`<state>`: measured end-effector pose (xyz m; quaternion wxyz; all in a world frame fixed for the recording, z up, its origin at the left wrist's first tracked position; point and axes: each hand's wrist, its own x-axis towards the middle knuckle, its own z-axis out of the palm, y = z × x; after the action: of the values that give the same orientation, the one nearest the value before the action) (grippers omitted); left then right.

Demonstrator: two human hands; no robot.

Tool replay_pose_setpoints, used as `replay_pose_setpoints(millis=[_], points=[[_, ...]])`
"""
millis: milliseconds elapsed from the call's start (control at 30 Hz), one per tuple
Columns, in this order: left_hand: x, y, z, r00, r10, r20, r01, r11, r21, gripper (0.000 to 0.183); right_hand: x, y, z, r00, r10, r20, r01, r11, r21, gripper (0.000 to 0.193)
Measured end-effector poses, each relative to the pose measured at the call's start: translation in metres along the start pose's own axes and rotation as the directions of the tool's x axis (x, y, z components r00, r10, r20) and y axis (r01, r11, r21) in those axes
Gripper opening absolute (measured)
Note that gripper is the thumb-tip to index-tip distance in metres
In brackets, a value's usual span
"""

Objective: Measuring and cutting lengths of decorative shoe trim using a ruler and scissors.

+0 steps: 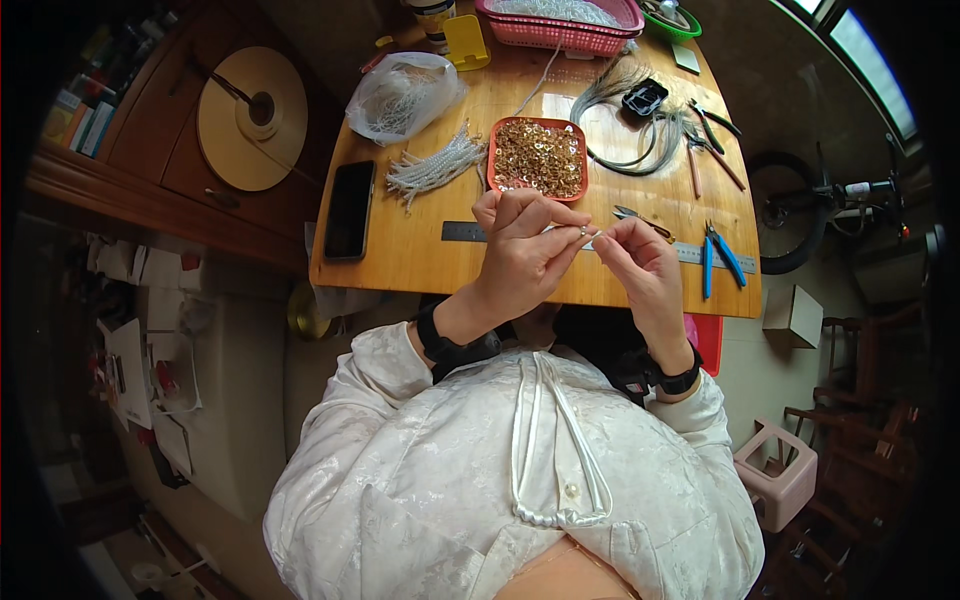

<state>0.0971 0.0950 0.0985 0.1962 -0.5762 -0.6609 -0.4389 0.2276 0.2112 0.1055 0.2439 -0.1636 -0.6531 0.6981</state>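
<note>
My left hand (522, 243) and my right hand (642, 272) meet above the table's near edge, fingertips pinched. Between them runs a short, thin, pale cord (593, 235), with a small shiny bit at the left fingertips too tiny to make out. Just beyond my left hand stands a square orange-red tray (493, 160) full of small gold-coloured metal pieces. Left of the tray lies a bundle of white twisted cords (436, 168). A metal ruler (463, 231) lies partly hidden under my hands. Small pointed snips (645, 221) rest beyond my right hand.
Blue-handled cutters (722, 260) and pliers (712, 130) lie at the right. Dark cords (640, 155) coil near a small black tray (645, 97). A phone (349, 210), a plastic bag (405, 97) and a pink basket (565, 38) also occupy the wooden table (400, 265).
</note>
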Motion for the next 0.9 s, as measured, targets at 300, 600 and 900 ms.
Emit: replay_pose_setpoints(millis=[300,600,900], points=[[-0.0005,-0.0007,0.0001,1.0,-0.005,0.0,0.005,1.0,-0.006,0.013,-0.0006,0.0005,-0.001,1.0,-0.001,0.012,0.001,0.999,-0.035,0.014],[-0.0008,-0.0003,0.0,1.0,0.007,-0.006,-0.007,1.0,-0.018,0.013,0.0018,0.0003,-0.0043,0.995,0.081,0.059,-0.088,0.989,0.119,0.015],[-0.0003,0.0007,0.0023,0.999,0.005,-0.049,-0.009,0.998,-0.068,0.008,0.0046,-0.0004,-0.0068,0.983,0.149,0.109,-0.172,0.951,0.256,0.017]])
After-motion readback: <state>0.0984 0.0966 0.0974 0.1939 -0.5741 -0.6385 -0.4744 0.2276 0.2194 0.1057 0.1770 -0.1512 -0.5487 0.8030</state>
